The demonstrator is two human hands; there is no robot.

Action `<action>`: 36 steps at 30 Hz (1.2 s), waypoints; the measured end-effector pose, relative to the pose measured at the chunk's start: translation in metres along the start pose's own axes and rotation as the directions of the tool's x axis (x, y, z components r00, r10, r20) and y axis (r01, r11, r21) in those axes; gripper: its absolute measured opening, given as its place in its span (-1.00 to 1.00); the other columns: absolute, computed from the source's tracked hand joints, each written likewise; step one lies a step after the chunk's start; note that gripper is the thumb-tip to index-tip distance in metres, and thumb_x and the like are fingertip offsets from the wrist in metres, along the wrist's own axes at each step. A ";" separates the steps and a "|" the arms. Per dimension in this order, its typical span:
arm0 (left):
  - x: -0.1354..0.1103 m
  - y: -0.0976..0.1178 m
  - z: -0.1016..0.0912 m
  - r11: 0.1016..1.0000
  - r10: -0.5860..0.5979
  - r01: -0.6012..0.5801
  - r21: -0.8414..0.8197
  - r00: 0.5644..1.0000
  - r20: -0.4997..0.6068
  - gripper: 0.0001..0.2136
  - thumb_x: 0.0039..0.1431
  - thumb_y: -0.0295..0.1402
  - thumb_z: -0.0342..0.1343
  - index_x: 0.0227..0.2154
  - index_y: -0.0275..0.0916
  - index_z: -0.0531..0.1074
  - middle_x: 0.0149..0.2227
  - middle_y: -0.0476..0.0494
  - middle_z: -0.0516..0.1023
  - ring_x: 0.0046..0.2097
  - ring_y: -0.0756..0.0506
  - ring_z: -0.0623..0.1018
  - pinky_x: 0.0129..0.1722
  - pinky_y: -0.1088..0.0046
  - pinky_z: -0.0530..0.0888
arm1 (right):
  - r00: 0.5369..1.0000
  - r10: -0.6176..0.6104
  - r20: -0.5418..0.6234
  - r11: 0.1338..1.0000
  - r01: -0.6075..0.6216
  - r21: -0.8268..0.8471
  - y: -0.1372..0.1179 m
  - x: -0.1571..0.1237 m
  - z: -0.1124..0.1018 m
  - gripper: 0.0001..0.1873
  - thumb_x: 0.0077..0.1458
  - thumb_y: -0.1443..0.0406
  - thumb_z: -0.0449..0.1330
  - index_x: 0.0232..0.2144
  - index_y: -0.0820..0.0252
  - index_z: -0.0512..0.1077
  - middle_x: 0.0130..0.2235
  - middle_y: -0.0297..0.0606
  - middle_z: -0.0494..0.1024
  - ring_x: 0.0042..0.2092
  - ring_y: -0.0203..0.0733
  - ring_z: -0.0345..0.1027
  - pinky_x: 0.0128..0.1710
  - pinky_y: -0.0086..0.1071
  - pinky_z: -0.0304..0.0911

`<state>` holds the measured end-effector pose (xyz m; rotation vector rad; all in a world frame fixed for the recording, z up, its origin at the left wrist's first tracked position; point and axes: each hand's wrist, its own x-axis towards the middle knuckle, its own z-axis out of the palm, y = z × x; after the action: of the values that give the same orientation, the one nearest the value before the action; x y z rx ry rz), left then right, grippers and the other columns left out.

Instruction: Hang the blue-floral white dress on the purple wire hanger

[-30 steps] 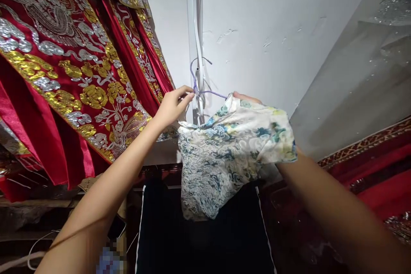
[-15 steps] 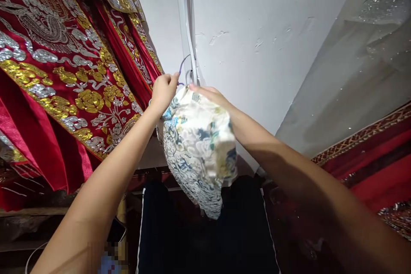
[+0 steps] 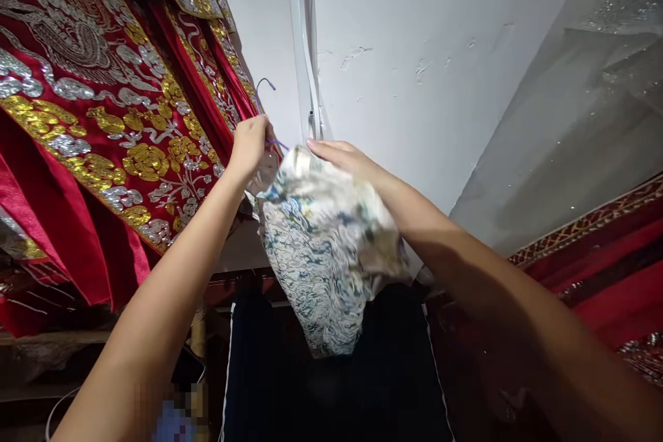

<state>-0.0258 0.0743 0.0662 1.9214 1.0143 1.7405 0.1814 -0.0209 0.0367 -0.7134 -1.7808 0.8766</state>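
Observation:
I hold a small white garment with a blue and green floral pattern (image 3: 324,248) up in front of a white wall. It hangs on a thin purple wire hanger (image 3: 265,86) whose hook rises above my left hand. My left hand (image 3: 251,146) is closed around the hanger's neck at the top left of the garment. My right hand (image 3: 339,155) lies on the garment's upper right edge, fingers stretched out and pressed to the cloth; its palm side is hidden.
Red robes with gold and silver embroidery (image 3: 103,110) hang close on the left. A white conduit (image 3: 305,41) runs down the wall (image 3: 414,69). A dark garment with white stripes (image 3: 331,387) hangs below. Clear plastic over red cloth (image 3: 585,152) fills the right.
Both hands with the garment have shifted left towards the red robes. The hanger hook has risen higher, and the garment has bunched up from its spread shape.

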 end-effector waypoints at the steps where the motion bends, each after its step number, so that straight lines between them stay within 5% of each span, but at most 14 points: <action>1: -0.009 0.007 0.000 0.997 -0.008 0.013 -0.080 0.998 0.070 -0.59 0.33 -0.12 -0.01 -0.61 -0.15 0.17 -0.64 0.02 0.19 -0.56 0.00 0.23 -0.52 0.44 0.25 | 0.999 0.026 -0.034 1.000 -0.026 -0.011 0.007 0.013 0.001 -0.51 0.22 -0.07 0.15 -0.10 0.21 0.52 -0.05 -0.07 0.59 -0.04 0.00 0.47 0.01 -0.09 0.39; 4: -0.040 0.038 0.005 0.975 -0.013 0.078 -0.206 0.953 0.302 -0.49 0.33 0.12 -0.11 -0.61 -0.13 0.15 -0.70 0.07 0.13 -0.63 0.03 0.20 -0.58 0.47 0.26 | 0.991 -0.130 -0.042 0.986 0.125 -0.107 0.028 0.027 0.006 -0.45 0.24 -0.09 0.13 0.03 0.19 0.45 0.12 -0.07 0.49 0.16 -0.01 0.33 0.23 -0.07 0.18; 7: -0.067 0.070 0.010 0.960 0.022 0.111 -0.256 0.883 0.469 -0.42 0.34 0.19 -0.32 -0.63 -0.12 0.10 -0.74 0.07 0.08 -0.67 0.03 0.19 -0.60 0.47 0.31 | 0.948 -0.316 0.049 0.935 0.320 -0.155 0.036 0.008 0.013 -0.44 0.33 -0.12 -0.05 -0.03 0.16 0.47 0.08 -0.10 0.48 0.16 -0.04 0.31 0.25 -0.14 0.13; 11: -0.083 0.096 0.008 0.970 0.058 0.057 -0.237 0.889 0.454 -0.39 0.37 0.15 -0.39 -0.60 -0.15 0.21 -0.73 0.06 0.10 -0.65 0.02 0.31 -0.54 0.47 0.43 | 0.928 -0.344 0.142 0.924 0.362 -0.121 0.024 -0.024 0.016 -0.51 0.37 -0.06 -0.07 -0.16 0.18 0.43 -0.18 -0.19 0.52 -0.13 -0.12 0.41 -0.08 -0.27 0.30; 14: -0.079 0.109 -0.004 0.976 0.050 0.041 -0.215 0.916 0.398 -0.39 0.38 0.13 -0.34 -0.52 -0.19 0.36 -0.67 0.01 0.21 -0.53 -0.01 0.47 -0.42 0.42 0.52 | 0.931 -0.348 0.108 0.895 0.364 -0.258 0.008 -0.035 0.008 -0.65 0.34 0.03 0.06 -0.24 0.18 0.42 -0.34 -0.30 0.47 -0.33 -0.24 0.32 -0.30 -0.38 0.21; 18: -0.068 0.110 -0.036 0.978 -0.030 0.110 -0.175 0.913 0.406 -0.57 0.28 0.08 0.04 -0.35 -0.21 0.49 -0.50 -0.07 0.44 -0.32 -0.09 0.60 -0.29 0.34 0.58 | 0.919 -0.366 -0.148 0.852 0.266 -0.451 -0.003 -0.038 -0.021 -0.65 0.24 0.04 0.20 -0.42 0.19 0.47 -0.46 -0.32 0.44 -0.41 -0.26 0.27 -0.37 -0.38 0.15; 21: -0.063 0.090 -0.063 0.984 -0.116 0.157 -0.080 0.920 0.375 -0.67 0.02 -0.02 0.35 -0.36 -0.19 0.54 -0.46 -0.08 0.53 -0.31 -0.14 0.62 -0.31 0.33 0.60 | 0.892 -0.263 -0.367 0.903 0.095 -0.418 0.003 -0.034 -0.055 -0.56 0.12 -0.05 0.27 -0.53 0.18 0.44 -0.56 -0.33 0.36 -0.51 -0.28 0.16 -0.50 -0.38 0.03; 25: -0.066 0.050 -0.076 0.911 -0.349 0.408 -0.057 0.837 0.423 -0.65 -0.12 -0.10 0.43 -0.35 -0.24 0.59 -0.40 -0.20 0.60 -0.32 -0.19 0.62 -0.39 0.35 0.58 | 0.888 -0.029 -0.459 0.936 -0.137 -0.325 0.025 -0.023 -0.090 -0.50 0.07 -0.06 0.30 -0.63 0.16 0.35 -0.67 -0.45 0.12 -0.61 -0.38 -0.12 -0.57 -0.37 -0.17; 28: -0.072 0.027 -0.070 0.870 -0.414 0.465 -0.167 0.870 0.268 -0.62 -0.13 -0.15 0.43 -0.27 -0.26 0.59 -0.36 -0.17 0.61 -0.38 -0.12 0.57 -0.45 0.44 0.52 | 0.880 0.050 -0.473 0.920 -0.225 -0.321 0.035 -0.012 -0.093 -0.46 0.10 0.02 0.30 -0.70 0.15 0.22 -0.68 -0.49 0.00 -0.60 -0.41 -0.19 -0.53 -0.37 -0.08; 32: -0.093 0.003 -0.061 0.890 -0.365 0.330 -0.315 0.929 -0.060 -0.64 -0.11 -0.21 0.42 -0.24 -0.24 0.58 -0.37 -0.07 0.56 -0.41 -0.02 0.51 -0.43 0.53 0.44 | 0.900 0.019 -0.435 0.931 -0.175 -0.322 0.035 -0.006 -0.075 -0.55 0.12 0.08 0.28 -0.66 0.18 0.31 -0.66 -0.47 0.09 -0.58 -0.39 -0.08 -0.45 -0.37 0.05; 36: -0.137 -0.028 -0.045 0.904 -0.305 0.126 -0.409 0.860 -0.408 -0.69 -0.04 -0.21 0.39 -0.23 -0.20 0.54 -0.25 -0.02 0.56 -0.29 0.01 0.54 -0.28 0.56 0.46 | 0.932 -0.043 -0.361 0.862 -0.148 -0.485 0.032 -0.018 -0.048 -0.64 0.18 0.05 0.19 -0.43 0.22 0.51 -0.55 -0.31 0.39 -0.47 -0.22 0.24 -0.35 -0.31 0.19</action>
<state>-0.0747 -0.0118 -0.0418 1.1306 0.9209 2.1206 0.2349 -0.0051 0.0130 -1.1873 -1.6622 0.2649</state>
